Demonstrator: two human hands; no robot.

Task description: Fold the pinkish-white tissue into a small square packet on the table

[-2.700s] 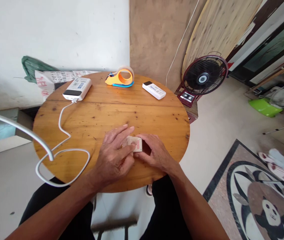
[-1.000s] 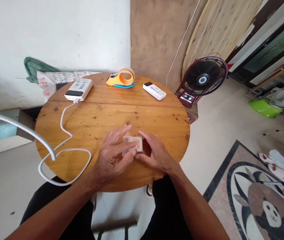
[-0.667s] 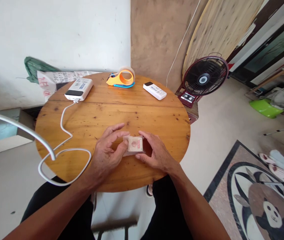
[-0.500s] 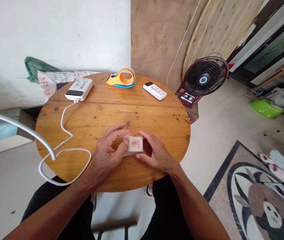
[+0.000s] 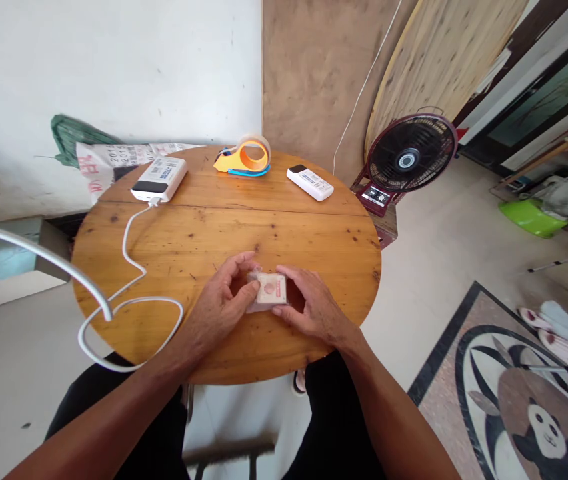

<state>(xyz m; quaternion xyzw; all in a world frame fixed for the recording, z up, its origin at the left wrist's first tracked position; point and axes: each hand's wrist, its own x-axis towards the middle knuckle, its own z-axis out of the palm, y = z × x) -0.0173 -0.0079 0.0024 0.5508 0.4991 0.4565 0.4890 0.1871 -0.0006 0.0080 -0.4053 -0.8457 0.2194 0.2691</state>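
Observation:
A small pale square box with a reddish print on top lies near the front of the round wooden table. Clear plastic wrap sticks out at its left side. My left hand pinches that wrap at the box's left edge, the thumb on its near corner and the fingers curled behind. From the right, my right hand grips the box, thumb at the near side and forefinger at the far side. Part of the wrap is hidden under my left fingers.
A white power bank with a white cable lies at the back left. Behind the box stand an orange tape dispenser and a second white power bank. A dark red fan is beyond the table's right edge.
The fingers of my left hand have curled in closer to the wrap at the box's left side. My right hand and the box have hardly moved.

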